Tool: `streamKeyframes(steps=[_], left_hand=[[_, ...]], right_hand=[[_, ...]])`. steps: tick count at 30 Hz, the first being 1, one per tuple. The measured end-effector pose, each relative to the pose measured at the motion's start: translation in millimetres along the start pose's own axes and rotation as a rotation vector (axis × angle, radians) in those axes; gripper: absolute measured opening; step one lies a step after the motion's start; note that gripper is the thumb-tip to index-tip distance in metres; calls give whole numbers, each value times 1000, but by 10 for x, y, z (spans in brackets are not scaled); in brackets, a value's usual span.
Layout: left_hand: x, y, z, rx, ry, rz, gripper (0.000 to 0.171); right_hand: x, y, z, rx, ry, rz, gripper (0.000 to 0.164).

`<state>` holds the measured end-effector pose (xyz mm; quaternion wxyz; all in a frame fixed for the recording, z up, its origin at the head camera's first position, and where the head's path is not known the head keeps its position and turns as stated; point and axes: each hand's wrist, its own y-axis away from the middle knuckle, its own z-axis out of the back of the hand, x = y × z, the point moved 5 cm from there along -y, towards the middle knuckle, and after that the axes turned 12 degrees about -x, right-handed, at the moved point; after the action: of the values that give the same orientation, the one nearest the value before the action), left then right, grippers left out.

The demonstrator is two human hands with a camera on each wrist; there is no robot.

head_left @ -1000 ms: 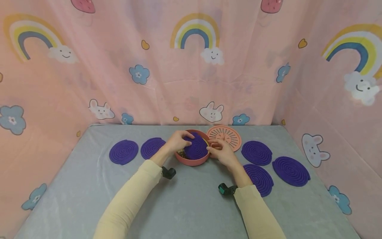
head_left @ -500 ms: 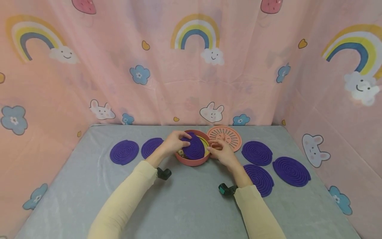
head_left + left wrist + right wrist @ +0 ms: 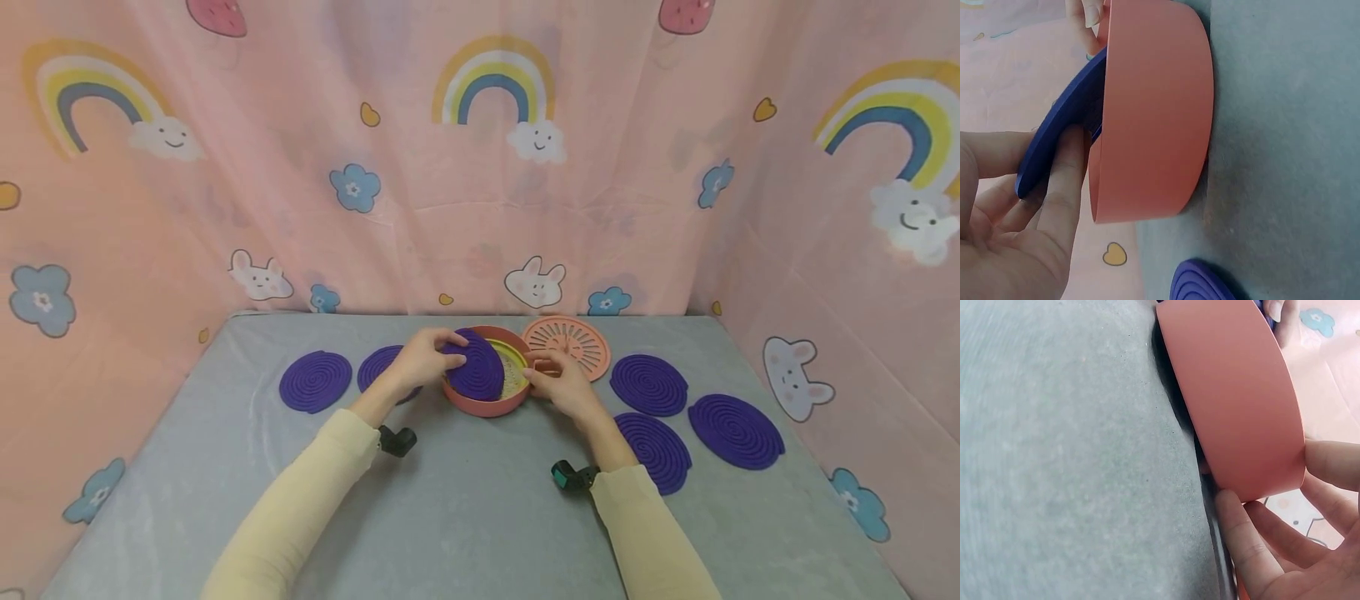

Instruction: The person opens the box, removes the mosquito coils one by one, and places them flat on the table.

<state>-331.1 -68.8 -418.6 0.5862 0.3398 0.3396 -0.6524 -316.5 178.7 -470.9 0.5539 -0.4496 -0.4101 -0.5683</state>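
A purple spiral mosquito coil [image 3: 477,367] tilts over the pink round mosquito coil box [image 3: 487,408], its left edge raised. My left hand [image 3: 420,362] pinches that edge, thumb on one face and fingers on the other. In the left wrist view, the coil's [image 3: 1060,122] far side dips behind the box rim. My right hand [image 3: 562,385] holds the right side of the box, fingers against its wall and rim in the right wrist view. Inside the box a yellow ring with pale mesh [image 3: 513,371] shows to the right; the coil hides the rest.
The slotted pink lid [image 3: 573,342] lies behind the box to the right. Several other purple coils rest on the grey table [image 3: 465,517], some at the left [image 3: 315,382], others at the right [image 3: 648,385]. A patterned pink curtain [image 3: 420,233] hangs behind.
My left hand has moved left, drawing the tilted coil across the box and uncovering more of the yellow ring and mesh. My right hand stays at the box's right side.
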Motion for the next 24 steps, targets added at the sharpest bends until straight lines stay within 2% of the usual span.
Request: streamKeyframes(steps=[4, 13, 24], left_hand=[[46, 1, 49, -12, 10, -5, 30], [170, 35, 189, -33, 53, 36, 31], [351, 94, 338, -28, 189, 125, 35]], right_hand=[[5, 4, -1, 1, -2, 6, 39], [12, 2, 7, -11, 10, 8, 39], [12, 8, 6, 0, 12, 6, 40]])
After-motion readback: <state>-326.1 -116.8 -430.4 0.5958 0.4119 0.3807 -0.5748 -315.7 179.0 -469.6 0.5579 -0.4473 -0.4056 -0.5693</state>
